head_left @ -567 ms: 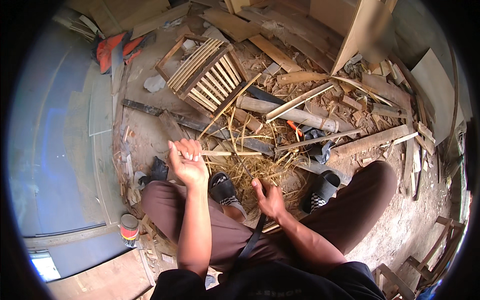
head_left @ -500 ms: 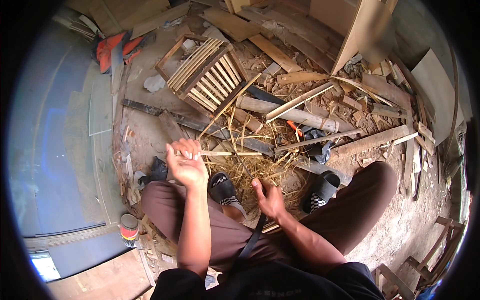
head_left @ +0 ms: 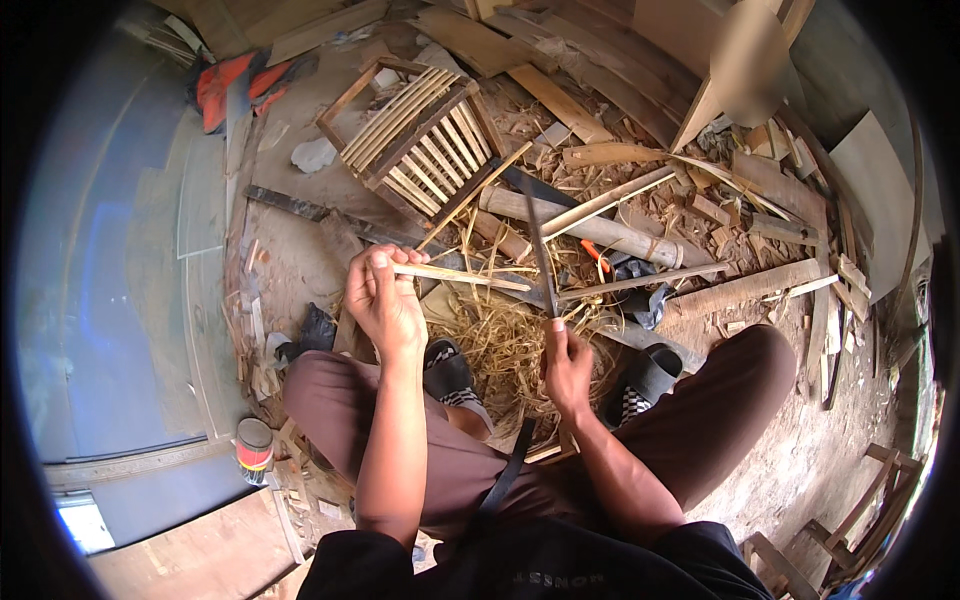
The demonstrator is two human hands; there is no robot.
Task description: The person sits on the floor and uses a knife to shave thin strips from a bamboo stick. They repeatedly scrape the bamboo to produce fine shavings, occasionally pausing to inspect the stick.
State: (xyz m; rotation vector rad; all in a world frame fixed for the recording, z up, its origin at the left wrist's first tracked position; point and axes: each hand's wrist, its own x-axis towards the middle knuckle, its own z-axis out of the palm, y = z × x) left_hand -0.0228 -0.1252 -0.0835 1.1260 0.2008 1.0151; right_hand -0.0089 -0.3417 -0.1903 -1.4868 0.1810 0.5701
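Seated low, the person holds work over a heap of pale straw-like shavings (head_left: 500, 345) between the feet. Left hand (head_left: 385, 300) is closed around a thin pale bamboo splint (head_left: 455, 275), which runs level toward the right, its tip near the blade. Right hand (head_left: 567, 360) is clenched on the handle of a long dark knife (head_left: 540, 250), blade pointing upward. Slatted wooden frame (head_left: 425, 140) lies beyond, well apart. Small red-banded can (head_left: 254, 443) stands beside the left knee.

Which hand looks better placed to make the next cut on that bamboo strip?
Probably the right hand: it grips the long blade, tip pointing away. The left hand only holds the bamboo strip level beside it.
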